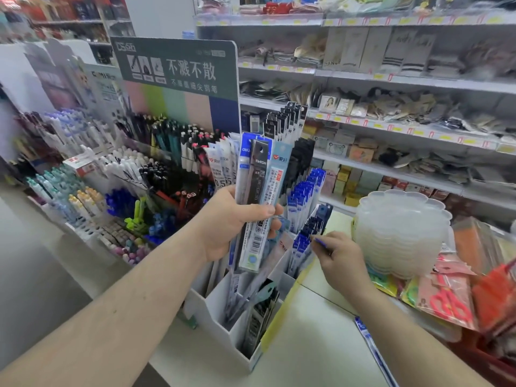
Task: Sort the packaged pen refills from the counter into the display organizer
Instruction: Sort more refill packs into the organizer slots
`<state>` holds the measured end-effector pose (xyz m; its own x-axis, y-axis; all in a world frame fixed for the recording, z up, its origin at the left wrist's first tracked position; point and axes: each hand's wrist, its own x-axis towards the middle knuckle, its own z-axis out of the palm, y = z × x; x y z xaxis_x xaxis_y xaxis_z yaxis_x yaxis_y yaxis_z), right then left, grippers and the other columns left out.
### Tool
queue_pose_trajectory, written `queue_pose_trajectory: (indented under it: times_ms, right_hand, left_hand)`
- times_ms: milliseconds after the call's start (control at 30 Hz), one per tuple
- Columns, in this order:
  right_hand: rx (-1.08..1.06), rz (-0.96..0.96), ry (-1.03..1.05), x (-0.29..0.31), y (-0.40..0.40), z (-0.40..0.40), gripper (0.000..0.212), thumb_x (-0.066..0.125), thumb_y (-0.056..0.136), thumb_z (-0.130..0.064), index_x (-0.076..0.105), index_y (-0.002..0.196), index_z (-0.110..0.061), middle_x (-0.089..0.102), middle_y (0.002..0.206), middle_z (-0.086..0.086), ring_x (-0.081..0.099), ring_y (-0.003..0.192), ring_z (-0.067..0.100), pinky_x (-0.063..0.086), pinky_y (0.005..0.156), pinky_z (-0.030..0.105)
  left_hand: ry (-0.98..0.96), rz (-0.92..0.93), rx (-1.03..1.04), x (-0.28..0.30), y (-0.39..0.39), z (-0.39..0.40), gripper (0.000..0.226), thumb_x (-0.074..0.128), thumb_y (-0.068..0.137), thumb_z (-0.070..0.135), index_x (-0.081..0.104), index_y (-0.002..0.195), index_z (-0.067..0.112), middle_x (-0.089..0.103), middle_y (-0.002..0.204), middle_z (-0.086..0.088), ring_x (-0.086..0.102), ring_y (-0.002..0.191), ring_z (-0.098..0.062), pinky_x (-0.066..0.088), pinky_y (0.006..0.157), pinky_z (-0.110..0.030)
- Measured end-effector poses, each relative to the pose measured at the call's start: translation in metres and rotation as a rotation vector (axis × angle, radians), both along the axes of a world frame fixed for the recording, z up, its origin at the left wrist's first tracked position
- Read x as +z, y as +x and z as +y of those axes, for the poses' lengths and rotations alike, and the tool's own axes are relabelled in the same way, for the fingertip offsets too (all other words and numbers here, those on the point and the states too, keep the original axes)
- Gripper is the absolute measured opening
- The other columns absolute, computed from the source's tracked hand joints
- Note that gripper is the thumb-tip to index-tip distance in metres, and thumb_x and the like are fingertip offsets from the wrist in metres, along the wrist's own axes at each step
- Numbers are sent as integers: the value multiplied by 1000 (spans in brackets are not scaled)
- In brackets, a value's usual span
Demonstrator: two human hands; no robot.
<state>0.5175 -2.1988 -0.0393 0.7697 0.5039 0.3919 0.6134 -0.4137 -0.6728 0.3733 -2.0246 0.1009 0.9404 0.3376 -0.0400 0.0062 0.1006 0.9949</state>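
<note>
My left hand [231,224] grips a fanned bundle of packaged pen refills [258,185], held upright above the white display organizer [223,311]. The bundle's front packs are blue, black and pale blue. My right hand [339,256] pinches a blue refill pack [321,243] at the organizer's right-hand compartments, among standing blue refill packs [304,202]. Lower compartments of the organizer hold dark and clear packs [257,317]. One blue refill pack [372,350] lies flat on the pale counter [315,344] near my right forearm.
A tiered pen display [125,177] with a green sign [178,65] stands left of the organizer. A stack of clear scalloped plastic dishes [402,233] sits right of my right hand. Packaged scissors [446,300] lie at the right. Stocked shelves [391,129] line the back.
</note>
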Motion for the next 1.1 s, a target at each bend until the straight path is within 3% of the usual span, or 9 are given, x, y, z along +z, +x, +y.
queue_pose_trajectory:
  times_ms: [67, 167, 267, 467, 633, 833, 967, 1100]
  right_hand:
    - [-14, -93, -55, -10, 0, 6, 8, 75, 85, -7, 78, 92, -4, 54, 76, -6, 48, 70, 13, 39, 66, 25]
    - [-70, -109, -76, -11, 3, 17, 7, 77, 83, -10, 71, 80, -8, 54, 71, -4, 49, 65, 20, 34, 62, 28]
    - [-71, -149, -92, -8, 5, 23, 5, 77, 83, -11, 72, 83, -9, 66, 75, 5, 58, 69, 27, 37, 62, 28]
    - [-154, -139, -52, -16, 14, 11, 5, 77, 83, -7, 73, 86, -6, 68, 79, 9, 61, 70, 31, 45, 60, 33]
    - [-118, -164, -17, -17, 13, 15, 5, 78, 82, -6, 75, 85, -5, 70, 76, 9, 50, 67, 16, 37, 64, 26]
    - [-148, -103, 31, -18, 16, 17, 7, 77, 84, -6, 73, 79, -5, 64, 70, 8, 45, 64, 18, 26, 58, 10]
    - [-179, -83, 72, -19, 13, 21, 9, 77, 84, -7, 72, 76, -5, 61, 66, 5, 47, 63, 19, 28, 57, 26]
    - [-130, -92, 45, -21, 8, 28, 5, 76, 85, -10, 74, 82, -7, 67, 71, 7, 55, 66, 23, 42, 61, 30]
  left_hand:
    - [-21, 4, 8, 0, -2, -3, 15, 61, 89, -6, 64, 102, 1, 73, 80, -8, 69, 68, -21, 59, 62, -35]
    - [-42, 9, 26, -1, -4, -9, 17, 61, 89, -8, 63, 102, 2, 74, 80, -8, 69, 66, -19, 60, 60, -34]
    - [-53, 11, 28, 0, -7, -10, 20, 61, 90, -6, 62, 107, 3, 74, 82, -8, 70, 68, -19, 59, 60, -33]
    - [-18, 12, 51, -1, -14, -3, 20, 62, 90, -4, 63, 110, 2, 75, 85, -8, 70, 70, -20, 58, 62, -33]
    - [-39, 30, 52, -5, -13, -7, 21, 62, 90, -4, 63, 111, 2, 74, 85, -8, 70, 72, -20, 59, 63, -33]
    - [-39, 38, 59, -6, -12, -7, 21, 62, 91, -3, 63, 111, 3, 75, 84, -7, 70, 71, -20, 59, 64, -35]
    - [-24, 25, 69, -7, -12, -5, 21, 61, 91, -4, 63, 111, 2, 74, 86, -10, 70, 71, -21, 61, 65, -37]
    - [-34, 31, 66, -7, -12, -5, 24, 60, 91, -4, 62, 114, 4, 74, 85, -8, 70, 72, -20, 60, 65, -35]
